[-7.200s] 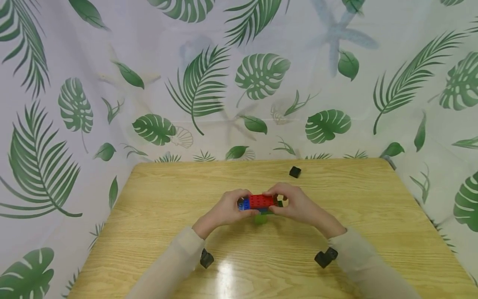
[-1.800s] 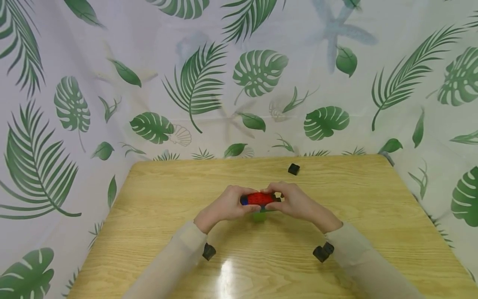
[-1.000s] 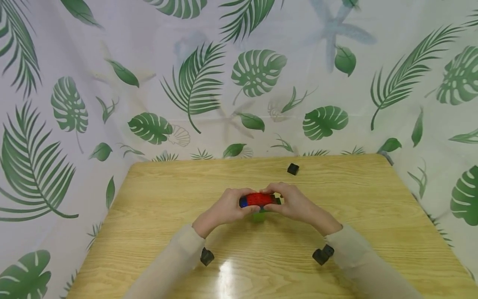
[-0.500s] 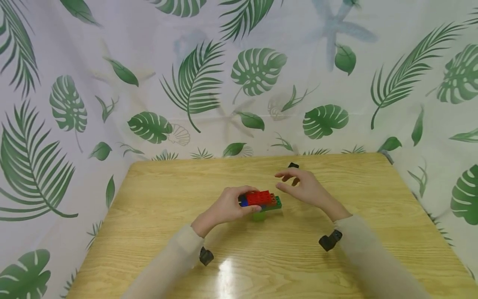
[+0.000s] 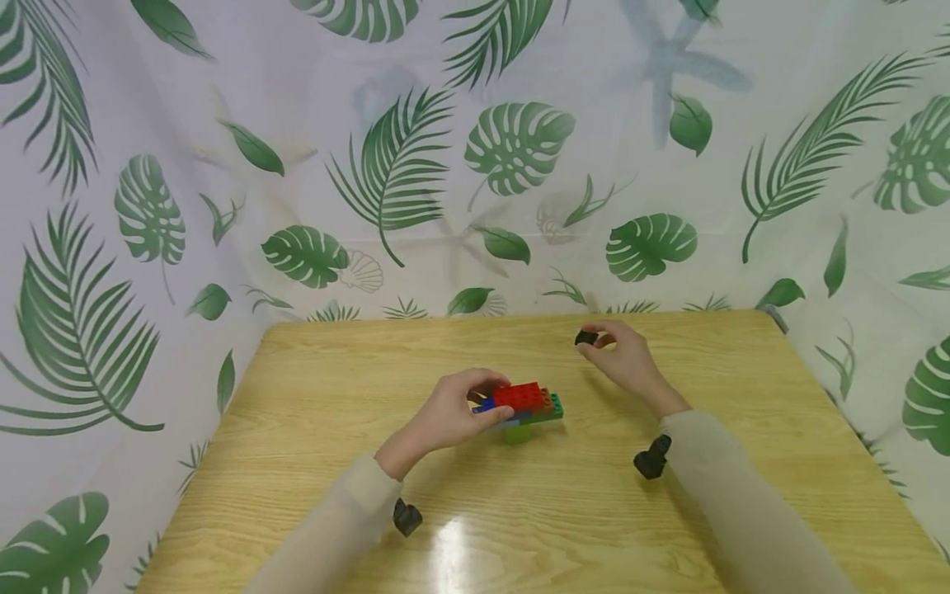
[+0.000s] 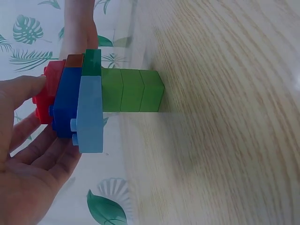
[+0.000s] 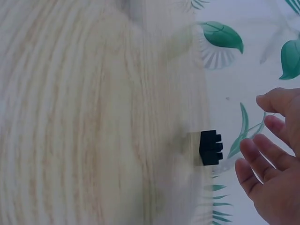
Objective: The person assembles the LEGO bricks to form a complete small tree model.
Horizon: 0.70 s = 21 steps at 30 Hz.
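In the head view my left hand [image 5: 449, 412] holds a toy brick build near the middle of the table. Its top is a red brick [image 5: 518, 395]. Seen from the left wrist, a blue brick [image 6: 68, 101] and a brown brick [image 6: 74, 61] lie under the red one, then a light blue brick [image 6: 90, 117] and a dark green brick [image 6: 92, 63]. A light green brick column [image 6: 133, 90] supports them on the table. My right hand [image 5: 623, 356] is at a small black brick [image 5: 586, 337]. The right wrist view shows its fingers spread and apart from that brick.
The wooden table [image 5: 312, 371] meets a leaf-printed curtain [image 5: 416, 165] close behind the black brick. Small black devices sit at both wrists, a left device [image 5: 406, 518] and a right device [image 5: 651, 459].
My right hand has let go of the brick build and moved back and right to the black brick. My left hand stays on the build, whose right end now shows.
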{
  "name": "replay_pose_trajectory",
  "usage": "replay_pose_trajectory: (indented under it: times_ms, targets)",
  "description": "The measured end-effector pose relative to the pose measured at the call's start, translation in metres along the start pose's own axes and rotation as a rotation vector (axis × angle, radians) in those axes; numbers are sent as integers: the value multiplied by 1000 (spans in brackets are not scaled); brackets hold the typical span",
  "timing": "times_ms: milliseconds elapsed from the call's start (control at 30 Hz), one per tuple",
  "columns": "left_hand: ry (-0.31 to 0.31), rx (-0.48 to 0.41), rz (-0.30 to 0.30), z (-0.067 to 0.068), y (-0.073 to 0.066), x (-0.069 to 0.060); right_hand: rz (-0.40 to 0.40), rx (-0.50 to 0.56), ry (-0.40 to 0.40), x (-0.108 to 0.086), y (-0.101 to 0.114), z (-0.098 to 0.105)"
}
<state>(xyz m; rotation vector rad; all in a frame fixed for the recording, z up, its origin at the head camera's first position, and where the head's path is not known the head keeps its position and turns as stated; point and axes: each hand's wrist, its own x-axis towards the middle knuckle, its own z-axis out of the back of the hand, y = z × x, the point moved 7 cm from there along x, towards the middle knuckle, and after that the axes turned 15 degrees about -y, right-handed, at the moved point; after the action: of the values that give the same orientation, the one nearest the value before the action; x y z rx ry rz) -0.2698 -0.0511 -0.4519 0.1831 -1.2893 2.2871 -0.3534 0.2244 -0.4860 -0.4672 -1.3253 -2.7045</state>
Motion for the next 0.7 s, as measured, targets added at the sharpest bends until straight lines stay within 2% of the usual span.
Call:
replay_pose_trajectory:
  times_ms: [233, 367, 600, 700]
  targets:
    - [12, -5, -22, -1, 1, 1, -23, -43, -42, 6, -22, -4]
    - [24, 15, -31, -2, 2, 2, -43, -32, -41, 7, -33, -8]
    - [54, 16, -27, -1, 2, 4, -139, -2, -43, 5, -52, -16]
    - [59, 14, -25, 0, 2, 5, -118, -23, -49, 7, -54, -18]
